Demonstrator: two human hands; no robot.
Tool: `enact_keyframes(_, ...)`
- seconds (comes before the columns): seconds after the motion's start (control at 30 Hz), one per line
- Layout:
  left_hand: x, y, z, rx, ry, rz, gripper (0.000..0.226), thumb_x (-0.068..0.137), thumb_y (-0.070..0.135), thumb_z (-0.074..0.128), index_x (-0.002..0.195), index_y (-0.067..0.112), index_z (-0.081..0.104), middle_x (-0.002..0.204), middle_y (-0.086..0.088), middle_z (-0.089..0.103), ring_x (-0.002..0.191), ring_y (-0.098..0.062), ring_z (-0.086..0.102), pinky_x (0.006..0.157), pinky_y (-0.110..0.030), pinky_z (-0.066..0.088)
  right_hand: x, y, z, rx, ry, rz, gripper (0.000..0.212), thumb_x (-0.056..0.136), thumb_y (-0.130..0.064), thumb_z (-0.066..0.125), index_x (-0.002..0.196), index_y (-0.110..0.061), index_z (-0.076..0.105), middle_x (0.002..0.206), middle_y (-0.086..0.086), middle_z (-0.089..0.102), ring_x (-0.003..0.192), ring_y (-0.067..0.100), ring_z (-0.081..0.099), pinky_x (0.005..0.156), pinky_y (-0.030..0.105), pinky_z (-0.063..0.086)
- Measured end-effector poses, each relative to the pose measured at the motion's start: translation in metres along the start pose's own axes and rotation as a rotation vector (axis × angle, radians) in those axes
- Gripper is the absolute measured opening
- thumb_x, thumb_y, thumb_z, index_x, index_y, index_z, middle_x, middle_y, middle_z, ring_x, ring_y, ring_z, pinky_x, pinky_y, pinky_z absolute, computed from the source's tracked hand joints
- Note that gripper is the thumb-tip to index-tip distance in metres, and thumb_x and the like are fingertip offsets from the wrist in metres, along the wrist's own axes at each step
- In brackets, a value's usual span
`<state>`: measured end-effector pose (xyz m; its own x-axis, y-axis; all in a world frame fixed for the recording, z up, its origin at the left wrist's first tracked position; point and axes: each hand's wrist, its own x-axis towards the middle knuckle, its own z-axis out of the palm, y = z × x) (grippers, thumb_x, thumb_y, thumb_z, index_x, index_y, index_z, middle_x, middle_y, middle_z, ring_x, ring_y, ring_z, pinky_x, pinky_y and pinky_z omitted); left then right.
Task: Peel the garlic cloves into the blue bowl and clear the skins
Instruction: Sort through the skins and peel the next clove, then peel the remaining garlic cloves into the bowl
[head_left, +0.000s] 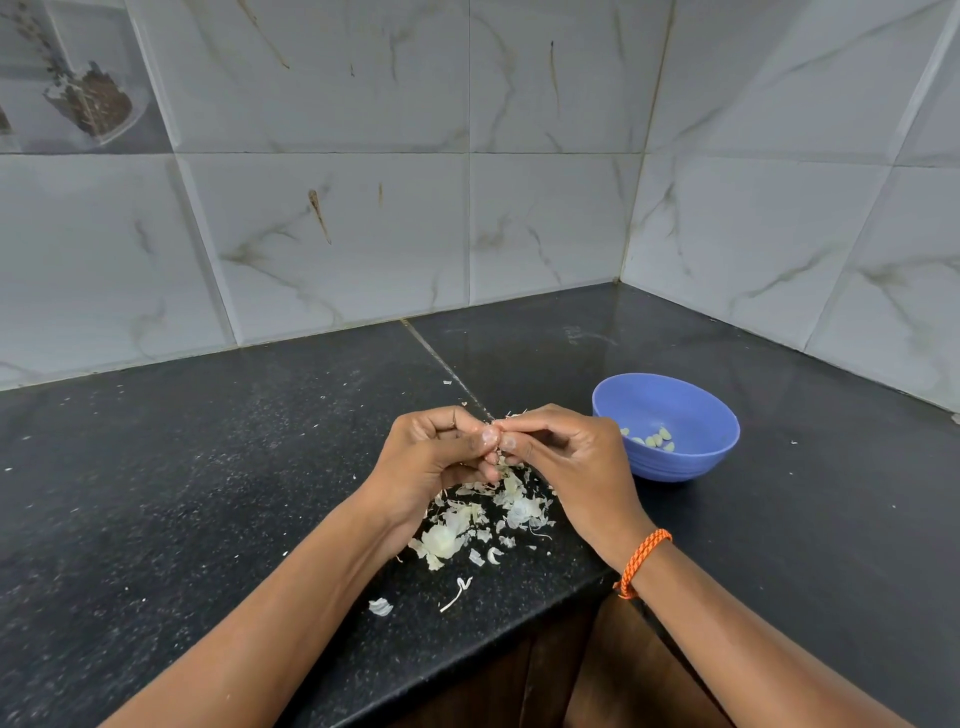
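Note:
My left hand (436, 452) and my right hand (566, 457) meet above the black counter, fingertips together, pinching a small garlic clove (500, 453) that is mostly hidden between them. A bit of papery skin sticks up at the fingertips. Below the hands lies a heap of white garlic skins (483, 519) on the counter. The blue bowl (675, 462) stands just right of my right hand and holds several peeled cloves (655, 439).
The black granite counter (208, 493) runs into a corner of grey marble-look tiles. Its front edge passes under my right wrist, with dark wood cabinet below. Loose skin scraps (457, 592) lie nearer the edge. An orange cord is tied around my right wrist.

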<state>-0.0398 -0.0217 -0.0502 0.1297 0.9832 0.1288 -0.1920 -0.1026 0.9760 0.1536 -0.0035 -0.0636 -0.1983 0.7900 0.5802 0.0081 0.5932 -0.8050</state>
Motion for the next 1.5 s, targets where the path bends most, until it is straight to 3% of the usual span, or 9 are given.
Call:
enact_keyframes(0.17,0.0009,-0.0014,-0.0015,0.02,-0.004,0.008,0.02,0.081,0.018,0.084,0.088,0.0,0.078,0.086,-0.026,0.075,0.076,-0.032,0.076,0.083,-0.042,0.065,0.0008,0.0006,-0.0017,0.092,-0.02,0.063,0.016,0.091,-0.002,0.079,0.107,-0.002,0.082,0.099,0.011,0.08,0.086,0.036,0.076,0.081,0.036,0.065)
enact_keyframes(0.33,0.0011,-0.0026,-0.0007,0.029,-0.011,0.03,0.013,0.087,0.015,0.081,0.091,0.002,0.081,0.089,-0.025,0.078,0.076,-0.028,0.077,0.085,-0.039,0.067,-0.0004,-0.0013,-0.0029,0.16,0.012,0.132,0.015,0.093,-0.002,0.076,0.107,0.0,0.081,0.098,0.013,0.08,0.082,0.026,0.078,0.081,0.029,0.063)
enact_keyframes(0.47,0.0032,-0.006,-0.0002,0.063,-0.001,0.052,0.016,0.097,0.009,0.074,0.102,-0.005,0.079,0.094,-0.03,0.078,0.079,-0.029,0.079,0.089,-0.044,0.067,-0.0003,0.0013,-0.003,0.141,0.021,0.149,0.015,0.096,-0.005,0.075,0.109,-0.002,0.081,0.099,0.011,0.081,0.087,0.028,0.079,0.083,0.035,0.065)
enact_keyframes(0.57,0.0027,-0.0047,0.0014,0.133,0.017,0.055,0.015,0.104,0.007,0.068,0.108,-0.003,0.079,0.092,-0.025,0.079,0.073,-0.025,0.078,0.081,-0.04,0.069,0.0003,0.0046,-0.0017,0.033,0.044,0.118,0.015,0.1,-0.008,0.072,0.112,-0.008,0.082,0.1,0.006,0.08,0.087,0.027,0.078,0.079,0.039,0.066)
enact_keyframes(0.73,-0.0005,0.0011,0.0019,0.227,0.023,0.048,0.025,0.108,-0.003,0.056,0.114,0.005,0.079,0.106,-0.013,0.081,0.074,-0.03,0.079,0.07,-0.039,0.068,-0.001,0.006,-0.0004,-0.087,0.11,0.106,0.018,0.103,-0.009,0.069,0.114,-0.013,0.082,0.098,0.0,0.077,0.078,0.024,0.075,0.068,0.031,0.064)
enact_keyframes(0.93,-0.0043,0.0031,0.0044,0.228,0.029,-0.014,0.018,0.107,0.023,0.067,0.115,0.014,0.081,0.1,-0.014,0.082,0.066,-0.031,0.077,0.058,-0.036,0.063,-0.001,0.0032,0.0024,-0.132,0.101,0.073,0.017,0.102,-0.012,0.072,0.112,-0.018,0.083,0.106,-0.004,0.073,0.086,0.02,0.073,0.065,0.025,0.059)
enact_keyframes(1.13,-0.0034,0.0012,0.0044,0.214,0.06,-0.017,0.013,0.1,0.023,0.076,0.102,0.014,0.086,0.102,-0.015,0.081,0.063,-0.027,0.072,0.045,-0.027,0.049,-0.0006,0.0027,0.003,-0.149,0.066,0.072,0.019,0.105,-0.013,0.066,0.11,-0.022,0.083,0.107,-0.002,0.065,0.088,0.018,0.068,0.066,0.026,0.057)
enact_keyframes(1.33,-0.0013,0.0002,0.0024,0.135,0.085,-0.061,0.01,0.09,0.014,0.085,0.1,0.011,0.085,0.096,-0.021,0.077,0.06,-0.023,0.072,0.041,-0.024,0.041,-0.0011,0.0048,0.0058,-0.229,0.078,0.023,0.022,0.1,-0.015,0.074,0.112,-0.03,0.083,0.105,-0.006,0.062,0.098,0.022,0.066,0.071,0.042,0.062)
enact_keyframes(1.5,-0.0021,0.002,0.0039,0.155,0.08,-0.065,0.016,0.088,0.015,0.087,0.1,0.005,0.084,0.098,-0.019,0.081,0.061,-0.023,0.071,0.042,-0.024,0.04,-0.002,0.0012,0.0062,-0.285,0.129,-0.018,0.012,0.099,-0.012,0.074,0.102,-0.023,0.075,0.104,-0.011,0.066,0.09,0.022,0.069,0.066,0.051,0.059)
